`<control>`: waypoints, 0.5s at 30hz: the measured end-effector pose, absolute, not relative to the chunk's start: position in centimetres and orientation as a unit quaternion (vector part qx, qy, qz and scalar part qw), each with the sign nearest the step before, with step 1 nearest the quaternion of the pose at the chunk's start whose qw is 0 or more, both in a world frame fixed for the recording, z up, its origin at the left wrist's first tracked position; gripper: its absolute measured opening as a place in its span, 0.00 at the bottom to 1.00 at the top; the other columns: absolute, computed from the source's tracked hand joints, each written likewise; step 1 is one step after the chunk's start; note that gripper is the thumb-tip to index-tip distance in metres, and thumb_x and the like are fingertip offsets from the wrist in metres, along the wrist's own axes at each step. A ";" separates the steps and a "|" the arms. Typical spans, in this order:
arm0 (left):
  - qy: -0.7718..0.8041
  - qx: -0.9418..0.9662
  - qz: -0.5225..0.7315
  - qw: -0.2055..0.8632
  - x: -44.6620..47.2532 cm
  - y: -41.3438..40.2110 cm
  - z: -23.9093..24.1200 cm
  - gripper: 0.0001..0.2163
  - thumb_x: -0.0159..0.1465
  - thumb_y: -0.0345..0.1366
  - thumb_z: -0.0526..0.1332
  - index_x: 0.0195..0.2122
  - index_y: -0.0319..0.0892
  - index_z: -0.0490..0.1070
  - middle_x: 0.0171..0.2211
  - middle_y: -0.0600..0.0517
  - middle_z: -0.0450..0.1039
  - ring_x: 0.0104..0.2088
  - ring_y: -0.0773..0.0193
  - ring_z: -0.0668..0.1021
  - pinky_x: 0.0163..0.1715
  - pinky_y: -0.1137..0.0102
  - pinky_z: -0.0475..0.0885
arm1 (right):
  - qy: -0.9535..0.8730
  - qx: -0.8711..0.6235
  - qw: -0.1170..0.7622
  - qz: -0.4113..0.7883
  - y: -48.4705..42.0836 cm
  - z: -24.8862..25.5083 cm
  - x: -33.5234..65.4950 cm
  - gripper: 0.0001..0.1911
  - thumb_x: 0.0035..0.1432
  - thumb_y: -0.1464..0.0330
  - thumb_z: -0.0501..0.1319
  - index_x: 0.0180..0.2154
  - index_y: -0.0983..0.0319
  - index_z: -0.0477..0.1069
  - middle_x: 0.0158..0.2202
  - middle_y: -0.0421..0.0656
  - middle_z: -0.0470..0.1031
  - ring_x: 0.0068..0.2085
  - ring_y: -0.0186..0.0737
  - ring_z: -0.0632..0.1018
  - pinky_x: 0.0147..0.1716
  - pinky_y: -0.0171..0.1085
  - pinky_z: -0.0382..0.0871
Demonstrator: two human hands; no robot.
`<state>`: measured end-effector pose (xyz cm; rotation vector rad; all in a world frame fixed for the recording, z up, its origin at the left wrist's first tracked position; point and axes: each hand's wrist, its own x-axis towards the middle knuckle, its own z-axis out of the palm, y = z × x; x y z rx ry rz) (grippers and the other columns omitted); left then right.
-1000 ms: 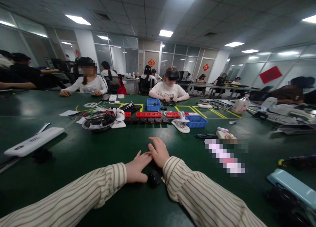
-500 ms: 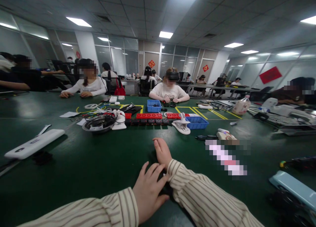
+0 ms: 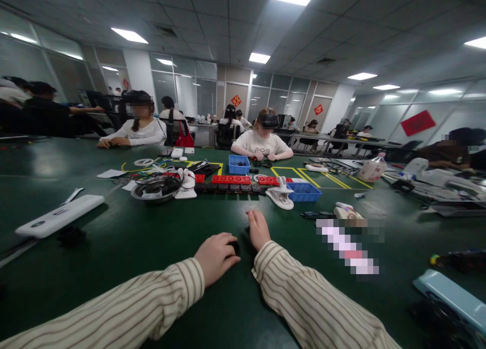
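My left hand (image 3: 217, 258) is low over the green table (image 3: 167, 248), its fingers curled round a small black rounded object (image 3: 235, 247) that shows only at the fingertips. To the right of it, my right hand (image 3: 259, 230) stands on its side with the fingers bent and pressed together. A dark patch lies along its inner side, and I cannot make out whether that is an object or shadow. The two hands are apart, with a strip of table between them. Striped sleeves cover both forearms.
Ahead lie red and black socket strips (image 3: 231, 180), a white clip (image 3: 280, 193), blue bins (image 3: 304, 192) and a metal bowl of cables (image 3: 155, 189). A long white device (image 3: 61, 216) is at left, a light blue one (image 3: 451, 298) at right. Co-workers sit across the table.
My left hand has moved forward and left, off my right wrist, and its spread fingers have curled round the black object. My right hand appears slightly further right.
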<state>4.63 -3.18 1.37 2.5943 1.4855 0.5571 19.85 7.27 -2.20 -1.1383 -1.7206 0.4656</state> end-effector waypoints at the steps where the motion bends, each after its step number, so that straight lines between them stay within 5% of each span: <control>1: 0.502 0.846 0.173 0.044 4.0 -2.5 1.5 0.07 0.60 0.36 0.58 0.29 0.41 0.73 0.46 0.47 0.70 0.47 0.56 0.70 0.47 0.61 0.65 | -0.710 -0.469 0.489 0.192 7.2 -2.1 19.8 0.22 0.60 0.57 0.42 0.34 0.62 0.68 0.34 0.46 0.70 0.41 0.41 0.69 0.42 0.40 0.61; 5: 0.609 0.782 0.130 0.009 0.0 0.3 2.2 0.09 0.58 0.39 0.59 0.36 0.40 0.70 0.39 0.46 0.73 0.41 0.57 0.74 0.41 0.65 0.68 | -0.712 -0.472 0.482 0.193 7.0 -1.9 19.8 0.21 0.60 0.58 0.41 0.34 0.62 0.68 0.35 0.46 0.70 0.41 0.42 0.69 0.42 0.41 0.62; 9: 0.720 0.692 0.040 0.006 -6.5 2.5 3.1 0.25 0.55 0.45 0.59 0.53 0.44 0.60 0.48 0.46 0.68 0.48 0.54 0.70 0.45 0.65 0.65 | -0.718 -0.471 0.473 0.195 6.9 -1.7 19.9 0.21 0.60 0.60 0.42 0.34 0.62 0.69 0.35 0.47 0.69 0.41 0.42 0.69 0.42 0.41 0.62; 15: 0.799 0.601 -0.004 0.023 -16.4 2.6 3.9 0.16 0.51 0.37 0.63 0.39 0.35 0.72 0.41 0.40 0.73 0.42 0.48 0.74 0.36 0.64 0.68 | -0.723 -0.472 0.462 0.200 6.8 -1.6 19.9 0.21 0.61 0.60 0.42 0.31 0.61 0.70 0.33 0.45 0.69 0.39 0.40 0.70 0.42 0.40 0.62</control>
